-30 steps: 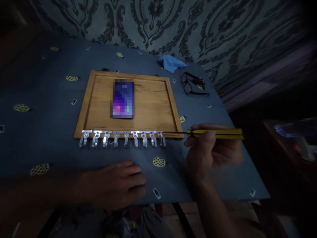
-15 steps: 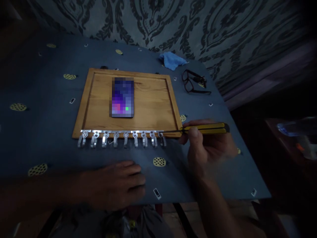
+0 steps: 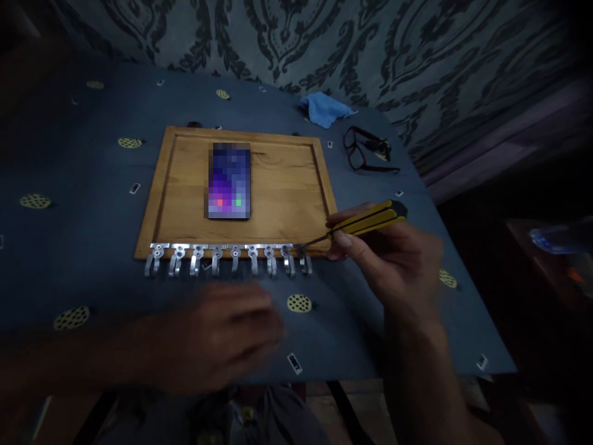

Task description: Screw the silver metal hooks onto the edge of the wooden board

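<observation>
My right hand [image 3: 380, 247] grips a yellow and black screwdriver [image 3: 368, 220], its shaft slanting down to the left. The tip reaches the right end of a metal hook rail [image 3: 235, 250], which runs along the near edge of a framed wooden board [image 3: 287, 191]. Several silver hooks hang from that rail over the board's edge. Below the rail, my left hand [image 3: 231, 337] is over the near part of the table, smeared by motion. Its fingers are too blurred to tell whether they hold anything. A phone [image 3: 229, 182] with a lit, pixelated screen lies on the board.
A blue cloth [image 3: 327, 109] and dark-framed glasses [image 3: 365, 151] lie at the back right of the table [image 3: 83, 247], whose blue cover has a pineapple print. Behind it rises a patterned wall [image 3: 296, 37]. A clear, bluish object [image 3: 560, 240] is off to the right.
My right hand has tilted the screwdriver, raising its handle and shifting it left, with the tip still by the rail's right end. My left hand has moved slightly up and right.
</observation>
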